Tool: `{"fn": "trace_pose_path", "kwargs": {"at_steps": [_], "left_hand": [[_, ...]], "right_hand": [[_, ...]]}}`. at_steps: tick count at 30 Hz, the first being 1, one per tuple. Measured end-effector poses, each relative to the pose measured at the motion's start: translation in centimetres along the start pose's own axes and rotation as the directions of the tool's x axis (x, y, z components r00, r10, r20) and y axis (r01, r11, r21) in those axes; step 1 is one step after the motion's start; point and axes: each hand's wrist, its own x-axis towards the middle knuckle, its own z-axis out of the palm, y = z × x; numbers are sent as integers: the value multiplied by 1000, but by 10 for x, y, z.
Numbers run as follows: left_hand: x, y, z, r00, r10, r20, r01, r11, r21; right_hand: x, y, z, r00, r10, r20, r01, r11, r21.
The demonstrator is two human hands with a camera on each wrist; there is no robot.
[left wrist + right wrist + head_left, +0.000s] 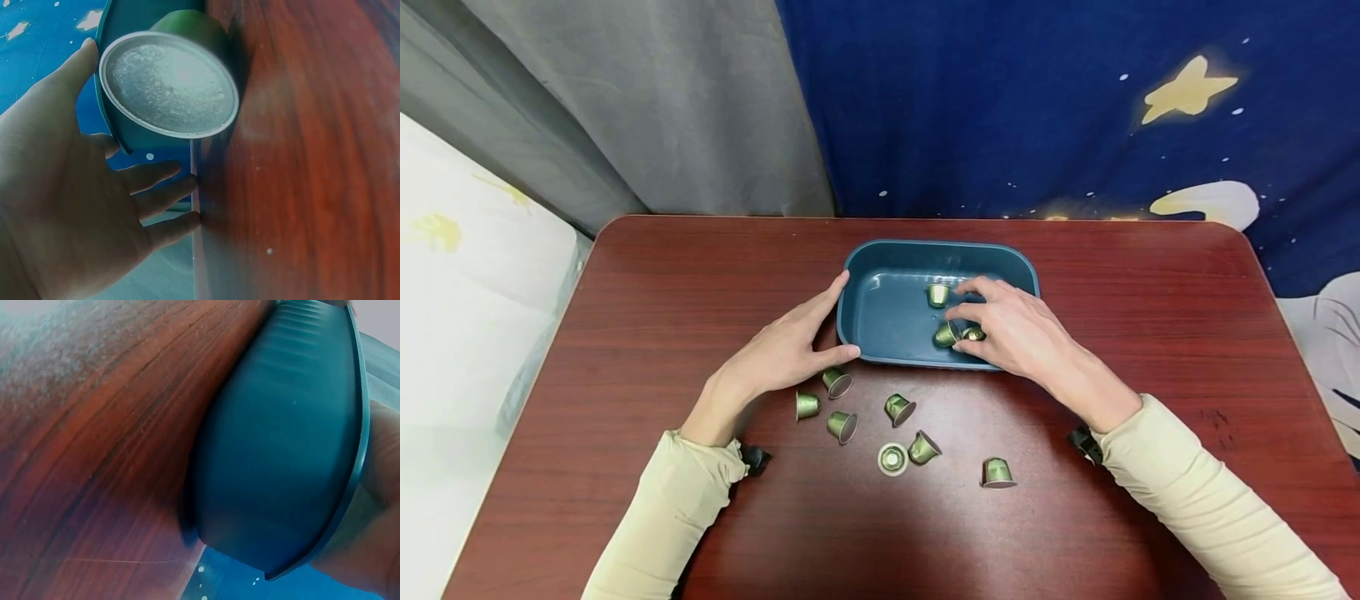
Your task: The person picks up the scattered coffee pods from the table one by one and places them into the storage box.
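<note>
Sitting on a reddish-brown table is a blue bin, with the left hand spread wide, thumb and fingertip at its left end. The right hand is inside, half-curled, thumb and index finger around a green capsule, though honestly can't tell if it's gripped; two more capsules lie in there, and seven loose capsules are scattered on the table nearer the person.

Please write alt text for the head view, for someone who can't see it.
A person's right hand is in a dark blue tray, right beside green capsules, while the left hand touches the tray's left end. Seven more capsules lie scattered on the reddish-brown table, nearer the person.
</note>
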Motion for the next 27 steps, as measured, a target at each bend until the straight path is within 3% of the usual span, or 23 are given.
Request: {"fn": "trace_pose_path", "kwargs": {"at_steps": [9, 27], "left_hand": [[0, -1, 1, 1000, -23, 10, 23, 1000, 3], [1, -1, 0, 1000, -7, 9, 7, 1000, -7]], "right_hand": [[1, -2, -2, 994, 65, 84, -65, 998, -6], [4, -3, -2, 993, 67, 99, -66, 998, -9]]}}
